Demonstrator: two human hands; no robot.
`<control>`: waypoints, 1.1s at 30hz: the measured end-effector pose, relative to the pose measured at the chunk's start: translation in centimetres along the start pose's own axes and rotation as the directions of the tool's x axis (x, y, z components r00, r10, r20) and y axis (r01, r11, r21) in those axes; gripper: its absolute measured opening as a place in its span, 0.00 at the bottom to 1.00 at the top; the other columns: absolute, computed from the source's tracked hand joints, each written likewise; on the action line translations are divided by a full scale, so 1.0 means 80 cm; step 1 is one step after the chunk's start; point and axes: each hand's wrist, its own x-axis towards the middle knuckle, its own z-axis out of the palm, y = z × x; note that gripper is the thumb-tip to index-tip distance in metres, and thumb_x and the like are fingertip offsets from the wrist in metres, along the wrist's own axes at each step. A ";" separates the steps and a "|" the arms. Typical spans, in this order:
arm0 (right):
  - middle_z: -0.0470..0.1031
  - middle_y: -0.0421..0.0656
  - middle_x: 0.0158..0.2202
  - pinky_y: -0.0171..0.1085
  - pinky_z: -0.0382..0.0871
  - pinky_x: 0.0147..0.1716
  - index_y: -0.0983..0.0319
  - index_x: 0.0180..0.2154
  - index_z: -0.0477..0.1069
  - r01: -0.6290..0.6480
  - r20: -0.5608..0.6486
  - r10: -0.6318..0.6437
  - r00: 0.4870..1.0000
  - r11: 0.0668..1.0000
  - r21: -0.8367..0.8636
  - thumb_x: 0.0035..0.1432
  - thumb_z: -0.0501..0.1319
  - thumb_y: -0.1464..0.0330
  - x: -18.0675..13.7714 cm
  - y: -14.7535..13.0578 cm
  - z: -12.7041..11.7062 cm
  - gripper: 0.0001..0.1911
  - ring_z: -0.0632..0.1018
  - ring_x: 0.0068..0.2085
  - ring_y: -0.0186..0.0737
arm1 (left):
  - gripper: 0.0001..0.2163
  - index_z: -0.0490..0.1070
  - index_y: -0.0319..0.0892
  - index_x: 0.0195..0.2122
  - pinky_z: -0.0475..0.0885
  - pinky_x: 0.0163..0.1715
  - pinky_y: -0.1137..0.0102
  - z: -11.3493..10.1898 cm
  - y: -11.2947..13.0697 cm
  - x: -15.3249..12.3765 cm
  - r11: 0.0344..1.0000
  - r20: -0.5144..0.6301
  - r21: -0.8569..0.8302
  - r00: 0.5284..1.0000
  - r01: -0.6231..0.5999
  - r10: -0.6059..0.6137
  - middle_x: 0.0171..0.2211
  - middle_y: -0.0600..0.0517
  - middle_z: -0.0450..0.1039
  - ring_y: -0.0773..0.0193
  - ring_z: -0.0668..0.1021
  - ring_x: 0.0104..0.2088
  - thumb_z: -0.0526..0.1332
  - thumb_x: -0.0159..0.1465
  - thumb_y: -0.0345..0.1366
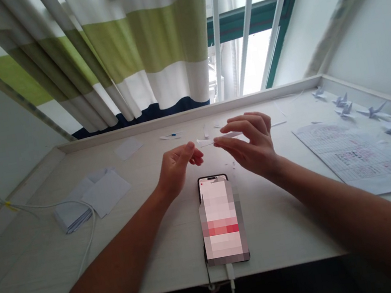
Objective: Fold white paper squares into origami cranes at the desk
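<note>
A small folded piece of white paper (205, 141) is held in the air above the desk (150, 235), between both hands. My left hand (178, 165) pinches its left end with curled fingers. My right hand (251, 144) grips the right part, thumb and fingers closed on a narrow white strip (231, 135) of it. Just below the hands a phone (220, 220) lies flat on the desk, screen up, with a cable plugged in at its near end.
A stack of white paper squares (89, 200) lies at the left, beside a white cable (86, 236). A printed sheet (364, 157) covers the right side. Several folded paper cranes (374, 111) line the right edge. Small paper scraps (171, 135) lie near the back ledge, below the curtain (140, 50).
</note>
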 end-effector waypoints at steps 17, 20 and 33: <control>0.78 0.50 0.52 0.56 0.76 0.50 0.56 0.55 0.67 -0.785 0.370 0.707 0.602 0.439 0.437 0.55 0.73 0.52 -0.003 -0.020 0.013 0.31 0.80 0.51 0.54 | 0.14 0.82 0.41 0.38 0.76 0.35 0.68 0.012 -0.014 -0.003 0.999 -0.113 -0.036 0.994 -0.012 0.008 0.35 0.48 0.85 0.64 0.82 0.32 0.67 0.68 0.48; 0.82 0.48 0.50 0.57 0.75 0.55 0.57 0.52 0.75 -0.815 0.619 0.580 0.529 0.143 0.562 0.52 0.76 0.53 0.004 -0.029 0.012 0.29 0.82 0.52 0.53 | 0.15 0.81 0.41 0.36 0.75 0.34 0.68 0.012 -0.017 -0.002 0.999 -0.083 -0.046 0.997 -0.008 0.004 0.34 0.48 0.84 0.64 0.82 0.30 0.65 0.69 0.49; 0.87 0.48 0.38 0.49 0.79 0.46 0.60 0.34 0.85 -0.819 0.648 0.657 0.385 -0.080 0.568 0.54 0.75 0.57 0.012 -0.051 0.007 0.13 0.85 0.42 0.49 | 0.14 0.81 0.40 0.42 0.75 0.34 0.68 0.017 -0.015 -0.007 0.994 0.031 -0.091 0.998 0.061 -0.059 0.38 0.46 0.85 0.63 0.83 0.33 0.69 0.66 0.47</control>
